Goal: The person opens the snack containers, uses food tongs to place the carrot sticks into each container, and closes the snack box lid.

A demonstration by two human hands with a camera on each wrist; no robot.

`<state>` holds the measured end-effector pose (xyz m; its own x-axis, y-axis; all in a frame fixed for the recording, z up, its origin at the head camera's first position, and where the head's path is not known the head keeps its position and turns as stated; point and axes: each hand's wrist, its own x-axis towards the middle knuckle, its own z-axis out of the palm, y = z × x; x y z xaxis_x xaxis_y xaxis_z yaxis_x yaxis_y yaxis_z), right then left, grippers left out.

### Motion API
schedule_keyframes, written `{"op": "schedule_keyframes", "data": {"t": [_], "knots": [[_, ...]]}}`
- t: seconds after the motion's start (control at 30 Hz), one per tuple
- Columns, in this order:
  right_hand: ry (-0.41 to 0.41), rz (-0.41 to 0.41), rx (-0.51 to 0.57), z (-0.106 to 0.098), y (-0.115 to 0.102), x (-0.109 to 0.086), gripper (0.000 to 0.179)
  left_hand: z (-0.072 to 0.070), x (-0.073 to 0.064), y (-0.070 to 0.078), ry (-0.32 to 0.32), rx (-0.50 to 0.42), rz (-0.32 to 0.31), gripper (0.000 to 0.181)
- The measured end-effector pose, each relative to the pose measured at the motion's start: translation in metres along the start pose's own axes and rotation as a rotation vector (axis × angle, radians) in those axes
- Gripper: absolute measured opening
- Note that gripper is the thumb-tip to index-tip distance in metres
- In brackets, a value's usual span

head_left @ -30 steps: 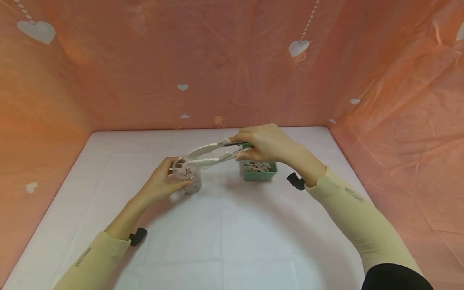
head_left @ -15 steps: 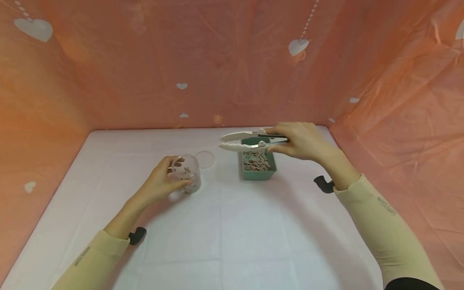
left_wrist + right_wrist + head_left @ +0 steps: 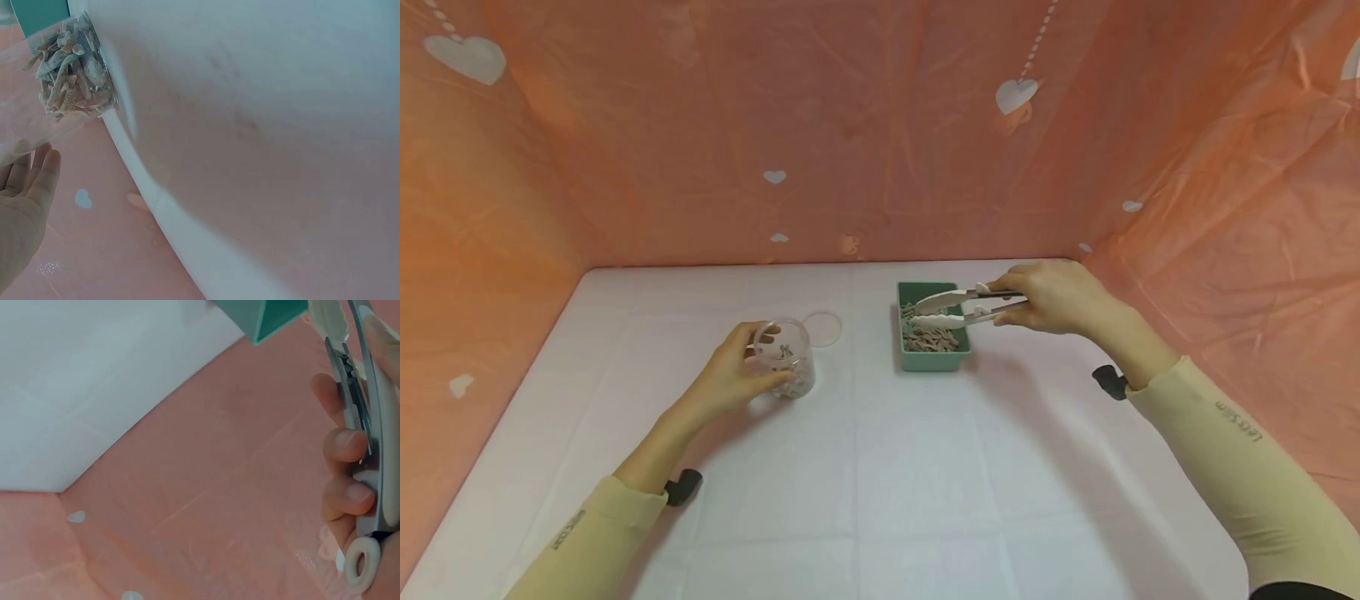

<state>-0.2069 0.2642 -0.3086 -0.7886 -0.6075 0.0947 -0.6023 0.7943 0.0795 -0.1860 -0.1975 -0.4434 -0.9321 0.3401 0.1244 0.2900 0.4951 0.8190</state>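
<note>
My left hand (image 3: 730,375) grips a clear plastic jar (image 3: 801,379), fingers behind it and thumb across its front. Brownish-grey, dried-looking strips (image 3: 72,78) fill the bottom of the jar, as the left wrist view shows. In my right hand (image 3: 1052,296) is a pair of tongs (image 3: 981,315) with metal arms and white tips. The right wrist view has the fingers (image 3: 347,447) wrapped round the metal handles. The tong tips are spread a little and reach down into a green rectangular box (image 3: 936,362), over more of the same strips (image 3: 928,340).
A clear round lid (image 3: 823,329) lies on the white tablecloth (image 3: 850,467) just behind and right of the jar. Orange sheeting (image 3: 700,167) with white hearts rises behind the table and along both sides.
My right hand has moved right with the tongs, from over the jar to the green box, and the tips have lowered into it. The left hand and jar stay put.
</note>
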Motion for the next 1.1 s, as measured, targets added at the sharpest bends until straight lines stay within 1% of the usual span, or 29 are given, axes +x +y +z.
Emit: {"op": "schedule_keyframes", "data": {"t": [0.07,0.17,0.3,0.57,0.67,0.77,0.87,1.1], "knots": [[-0.018,-0.027,-0.025,0.001,0.0,0.0,0.042,0.0,0.0,0.0,0.0,0.001,0.002,0.077],[-0.062,-0.036,-0.066,0.0,-0.002,0.002,0.044,0.0,0.0,-0.001,-0.002,0.004,0.006,0.077],[-0.116,-0.03,-0.114,-0.001,-0.006,0.007,0.048,0.0,0.0,-0.001,-0.008,0.001,0.0,0.079],[-0.185,-0.029,-0.166,-0.001,-0.009,0.017,0.053,0.0,0.0,0.0,-0.004,-0.011,0.007,0.076],[-0.222,-0.013,-0.164,0.001,-0.008,0.019,0.056,0.0,0.001,0.0,0.0,-0.011,0.006,0.075],[-0.266,0.01,-0.139,0.004,-0.007,0.021,0.058,0.0,0.001,0.0,-0.002,-0.011,0.005,0.076],[-0.29,0.022,-0.104,0.007,-0.007,0.023,0.056,0.0,0.001,-0.001,-0.002,-0.008,0.003,0.076],[-0.292,0.038,-0.07,0.012,-0.006,0.03,0.044,0.0,0.001,-0.002,0.001,0.002,0.012,0.076]]}}
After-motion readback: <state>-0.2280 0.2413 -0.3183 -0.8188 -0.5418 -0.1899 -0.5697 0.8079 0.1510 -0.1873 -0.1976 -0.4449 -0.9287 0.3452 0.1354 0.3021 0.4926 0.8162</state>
